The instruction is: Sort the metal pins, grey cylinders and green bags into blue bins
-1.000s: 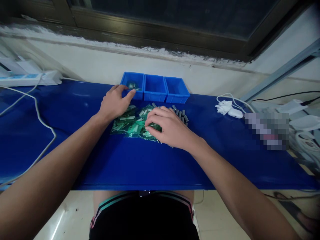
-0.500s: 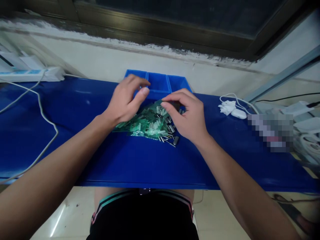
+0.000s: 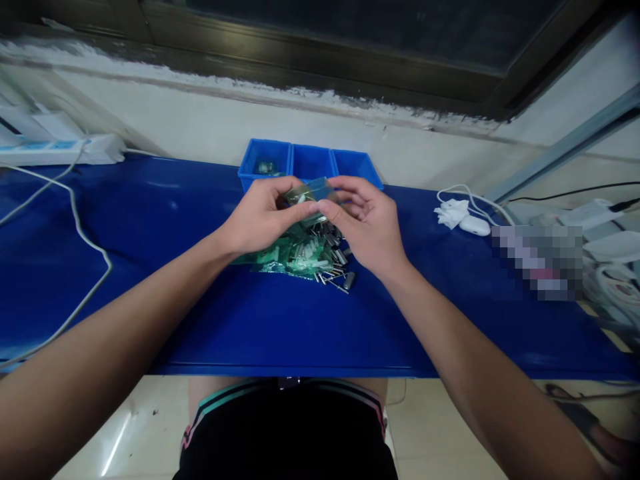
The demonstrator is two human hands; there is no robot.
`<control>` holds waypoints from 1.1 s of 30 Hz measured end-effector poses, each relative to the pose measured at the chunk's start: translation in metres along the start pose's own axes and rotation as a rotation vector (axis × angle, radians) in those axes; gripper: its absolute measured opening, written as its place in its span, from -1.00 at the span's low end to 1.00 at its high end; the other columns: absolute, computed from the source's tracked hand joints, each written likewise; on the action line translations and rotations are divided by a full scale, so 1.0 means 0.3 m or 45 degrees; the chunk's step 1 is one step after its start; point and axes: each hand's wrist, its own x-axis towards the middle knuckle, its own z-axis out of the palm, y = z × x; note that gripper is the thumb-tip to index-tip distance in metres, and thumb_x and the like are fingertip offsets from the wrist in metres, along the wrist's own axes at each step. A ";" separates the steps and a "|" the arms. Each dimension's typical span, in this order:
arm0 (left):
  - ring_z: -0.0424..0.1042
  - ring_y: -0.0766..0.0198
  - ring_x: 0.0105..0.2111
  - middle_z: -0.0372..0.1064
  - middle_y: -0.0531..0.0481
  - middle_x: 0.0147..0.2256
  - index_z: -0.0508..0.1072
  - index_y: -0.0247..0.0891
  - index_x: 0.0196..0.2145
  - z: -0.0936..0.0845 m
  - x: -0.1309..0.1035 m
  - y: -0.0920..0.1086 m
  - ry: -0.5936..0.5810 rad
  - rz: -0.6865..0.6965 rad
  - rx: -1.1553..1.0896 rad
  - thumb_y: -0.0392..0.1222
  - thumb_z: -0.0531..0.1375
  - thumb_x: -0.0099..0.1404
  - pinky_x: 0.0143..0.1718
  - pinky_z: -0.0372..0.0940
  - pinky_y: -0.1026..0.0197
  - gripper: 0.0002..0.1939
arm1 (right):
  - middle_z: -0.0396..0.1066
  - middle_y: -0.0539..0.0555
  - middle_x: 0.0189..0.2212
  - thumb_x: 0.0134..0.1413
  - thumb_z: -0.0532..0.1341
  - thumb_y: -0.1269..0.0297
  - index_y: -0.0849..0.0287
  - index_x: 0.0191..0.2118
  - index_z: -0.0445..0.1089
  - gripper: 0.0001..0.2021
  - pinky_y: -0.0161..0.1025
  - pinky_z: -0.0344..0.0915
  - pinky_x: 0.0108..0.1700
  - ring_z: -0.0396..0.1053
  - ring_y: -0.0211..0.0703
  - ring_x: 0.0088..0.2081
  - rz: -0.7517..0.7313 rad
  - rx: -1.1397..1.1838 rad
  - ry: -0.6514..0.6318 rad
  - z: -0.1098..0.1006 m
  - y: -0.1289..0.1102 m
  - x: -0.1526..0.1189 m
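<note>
Our left hand and our right hand meet above the bench, near the middle of the scene. The left grip is closed on a small see-through packet, thumb on its near side; the right grip pinches the same packet from the right, and our two thumb tips come together at its near edge. We hold it tilted and raised over a pile of green packets, which lies on the bench just below our hands. At the pile's right we see loose metal pieces, several thin and pin-like, and a dark cylinder near them.

On the far side, three blue bins stand side by side: the left bin, with packets inside, the middle bin and the right bin. Far to the right lie a crumpled tissue and a rounded white case, touching.
</note>
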 end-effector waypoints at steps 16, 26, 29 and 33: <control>0.28 0.32 -0.49 0.35 0.07 -0.48 0.48 -0.20 -0.41 -0.007 0.004 0.007 0.017 0.017 -0.088 0.18 0.45 0.36 -0.46 0.19 0.19 -0.56 | 0.59 -0.03 -0.34 0.19 0.52 0.06 0.10 -0.20 0.65 -0.76 -0.20 0.42 -0.28 0.48 -0.23 -0.34 0.020 0.008 -0.057 -0.015 0.005 0.012; 0.46 0.23 -0.40 0.50 0.00 -0.38 0.57 -0.19 -0.27 -0.023 0.002 -0.009 0.053 0.043 0.103 0.30 0.39 0.40 -0.38 0.34 0.12 -0.54 | 0.64 0.00 -0.26 0.22 0.49 -0.01 0.07 0.01 0.62 -0.65 -0.14 0.47 -0.17 0.51 -0.17 -0.27 -0.004 -0.031 -0.014 -0.013 0.016 0.009; 0.51 0.18 -0.31 0.57 -0.01 -0.25 0.59 -0.12 -0.04 -0.068 0.004 -0.017 0.330 0.104 0.463 0.27 0.29 0.51 -0.22 0.42 0.03 -0.60 | 0.64 0.09 -0.07 0.24 0.46 -0.10 0.06 0.27 0.50 -0.41 -0.08 0.49 -0.10 0.53 -0.07 -0.13 0.090 -0.196 -0.137 -0.013 0.005 -0.006; 0.53 0.04 -0.02 0.52 -0.10 0.11 0.53 -0.09 0.22 -0.126 0.011 -0.048 0.419 0.128 0.955 0.17 0.04 0.66 0.08 0.42 -0.17 -0.55 | 0.48 0.21 0.29 0.34 0.36 -0.08 0.01 0.50 0.28 -0.28 0.14 0.42 0.19 0.41 0.17 0.27 -0.018 -0.554 -0.473 0.004 -0.042 -0.051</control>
